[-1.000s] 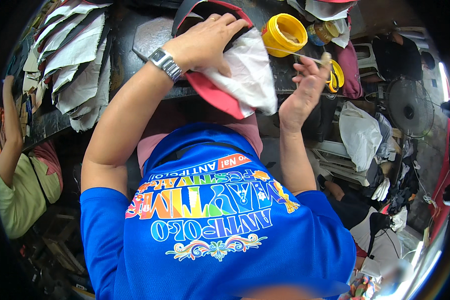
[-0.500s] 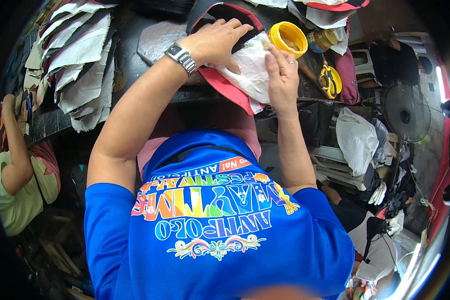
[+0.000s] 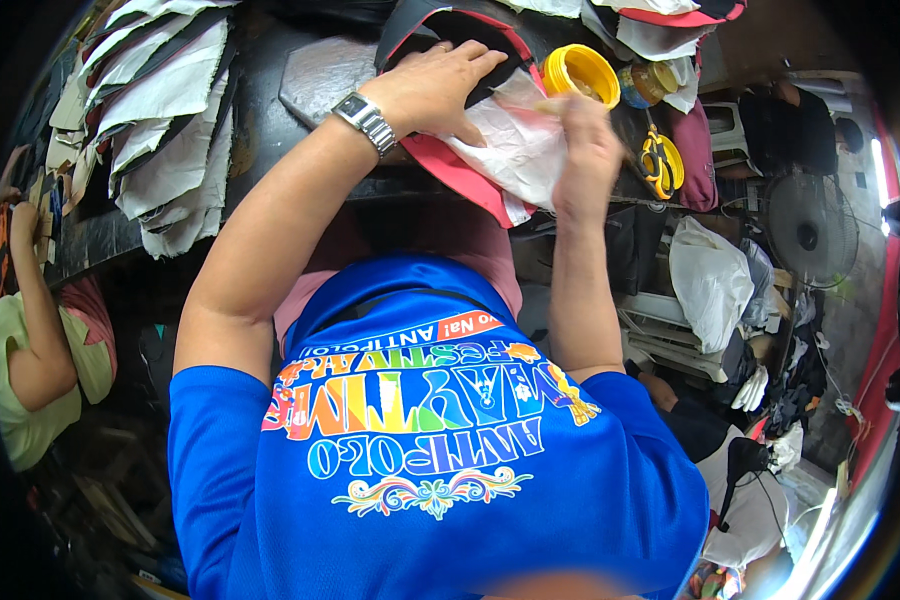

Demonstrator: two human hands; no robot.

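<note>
A curved red-and-black piece (image 3: 460,180) with white cloth (image 3: 520,155) on it lies at the table's near edge. My left hand (image 3: 435,85) is spread flat over it, fingers apart, pressing its left side. My right hand (image 3: 588,155), smeared by motion, is closed on a brush (image 3: 552,104) at the cloth's right edge. Only the brush's pale tip shows clearly, over the upper right of the cloth. Just beyond that hand stands an open yellow jar (image 3: 554,78) with tan stuff inside.
Stacked white-and-black pieces (image 3: 170,110) fill the table's left. A grey slab (image 3: 320,80) lies beside my left wrist. Yellow-handled scissors (image 3: 660,163) and a small jar (image 3: 645,85) are at the right. Another person's arm (image 3: 35,270) shows far left; a fan (image 3: 810,230) stands right.
My right hand has shifted slightly right and is now blurred, with the brush lower beside the jar. My left hand stays spread on the piece.
</note>
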